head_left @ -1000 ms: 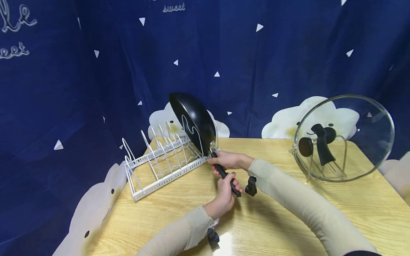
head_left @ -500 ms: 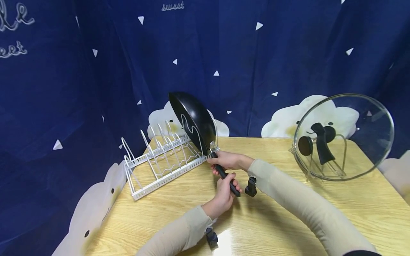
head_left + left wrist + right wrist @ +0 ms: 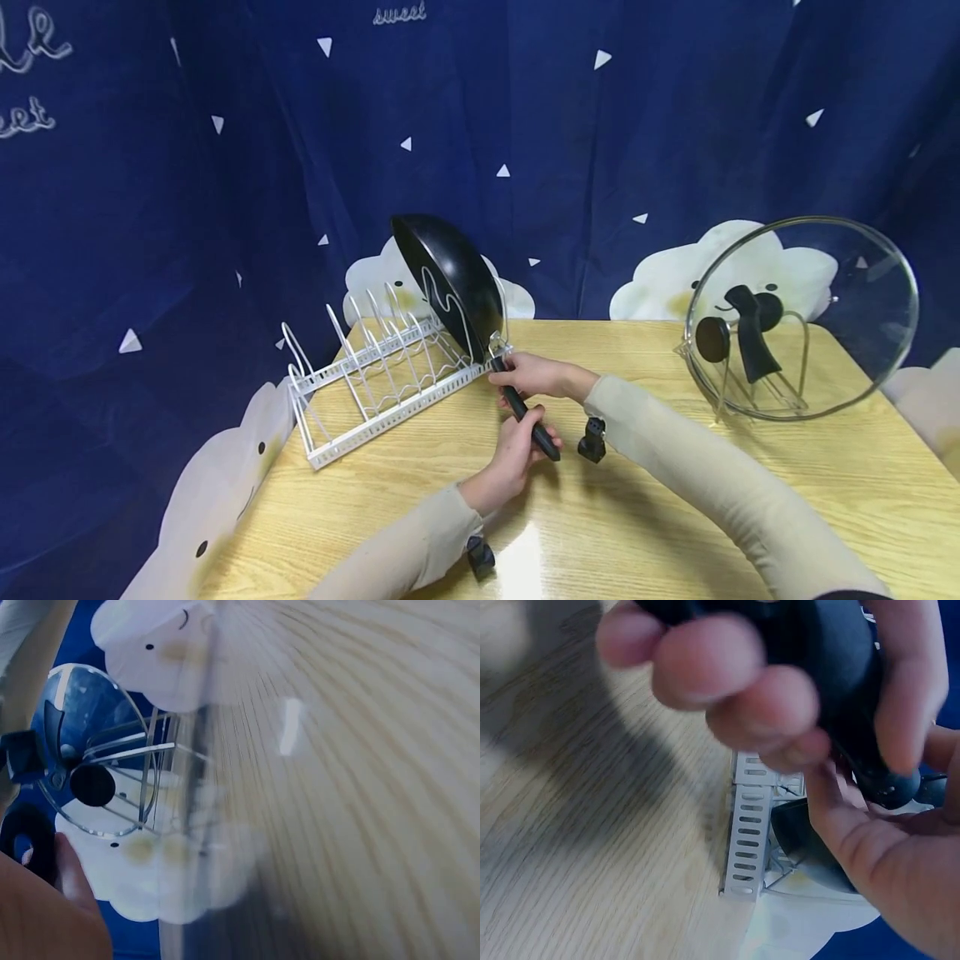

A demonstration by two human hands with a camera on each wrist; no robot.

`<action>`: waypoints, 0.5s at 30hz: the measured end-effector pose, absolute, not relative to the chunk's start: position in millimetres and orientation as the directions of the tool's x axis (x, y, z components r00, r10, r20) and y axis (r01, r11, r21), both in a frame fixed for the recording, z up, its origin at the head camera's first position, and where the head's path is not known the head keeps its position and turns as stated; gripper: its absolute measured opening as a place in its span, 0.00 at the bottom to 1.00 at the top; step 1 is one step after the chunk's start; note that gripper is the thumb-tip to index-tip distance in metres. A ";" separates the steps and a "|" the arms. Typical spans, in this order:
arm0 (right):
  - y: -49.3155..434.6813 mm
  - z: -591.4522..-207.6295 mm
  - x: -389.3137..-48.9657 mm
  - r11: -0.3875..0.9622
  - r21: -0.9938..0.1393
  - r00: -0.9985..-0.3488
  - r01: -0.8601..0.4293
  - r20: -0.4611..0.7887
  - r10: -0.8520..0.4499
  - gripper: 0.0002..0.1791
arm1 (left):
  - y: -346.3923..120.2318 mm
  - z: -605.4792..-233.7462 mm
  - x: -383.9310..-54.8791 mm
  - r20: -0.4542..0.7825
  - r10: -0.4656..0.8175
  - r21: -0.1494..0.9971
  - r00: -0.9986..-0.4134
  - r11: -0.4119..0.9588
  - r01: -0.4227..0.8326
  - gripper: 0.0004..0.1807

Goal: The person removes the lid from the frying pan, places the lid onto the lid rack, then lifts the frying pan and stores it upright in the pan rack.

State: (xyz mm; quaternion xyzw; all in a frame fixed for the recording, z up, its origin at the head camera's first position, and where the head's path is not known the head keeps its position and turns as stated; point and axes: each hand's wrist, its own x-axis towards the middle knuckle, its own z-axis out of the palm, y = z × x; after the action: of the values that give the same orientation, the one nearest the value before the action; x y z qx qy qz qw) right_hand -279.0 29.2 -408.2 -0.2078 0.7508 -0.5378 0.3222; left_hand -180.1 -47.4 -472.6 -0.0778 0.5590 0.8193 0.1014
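A black wok (image 3: 453, 271) stands tilted on its edge in the right end of the white wire rack (image 3: 390, 429) in the head view. Its black handle (image 3: 517, 402) slants down towards the person. My right hand (image 3: 534, 374) grips the handle close to the wok's body. Nearer the handle's end, my left hand (image 3: 516, 454) holds it with thumb and fingers around it. The right wrist view shows fingers (image 3: 709, 664) curled on the dark handle, with the other hand (image 3: 900, 862) close behind. In the left wrist view the left hand (image 3: 52, 922) shows only in part.
To the right, a large glass lid (image 3: 840, 392) with a black knob leans upright in a small wire stand (image 3: 806, 358). Several wire dividers rise from the white rack left of the wok. A dark blue curtain (image 3: 570, 150) hangs behind the wooden table (image 3: 637, 533).
My left wrist and forearm have shifted slightly left, while the fingers stay at the handle. The right hand keeps its grip, and the wok holds its place in the rack.
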 end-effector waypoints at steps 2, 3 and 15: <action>31.3 -407.5 -277.8 0.355 -0.935 -0.721 0.016 -0.257 -0.644 0.09 | -54.0 -472.1 -178.7 -0.241 0.082 0.926 -0.967 -0.279 -0.255 0.14; 32.3 -407.1 -277.4 0.367 -0.930 -0.728 0.008 -0.257 -0.636 0.10 | -57.7 -471.6 -178.4 -0.241 0.086 0.936 -0.967 -0.243 -0.255 0.14; 66.5 -394.6 -268.6 0.465 -0.872 -0.826 -0.153 -0.145 -0.545 0.15 | -109.9 -459.2 -185.1 -0.127 0.072 0.989 -0.989 0.082 -0.121 0.19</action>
State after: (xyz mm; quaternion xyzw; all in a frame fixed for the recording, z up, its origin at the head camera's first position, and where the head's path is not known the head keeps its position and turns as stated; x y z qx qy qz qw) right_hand -268.6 66.5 -394.6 -0.2103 0.8302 -0.4727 0.2073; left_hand -185.1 -109.9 -459.2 -0.0166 0.7319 0.6775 0.0714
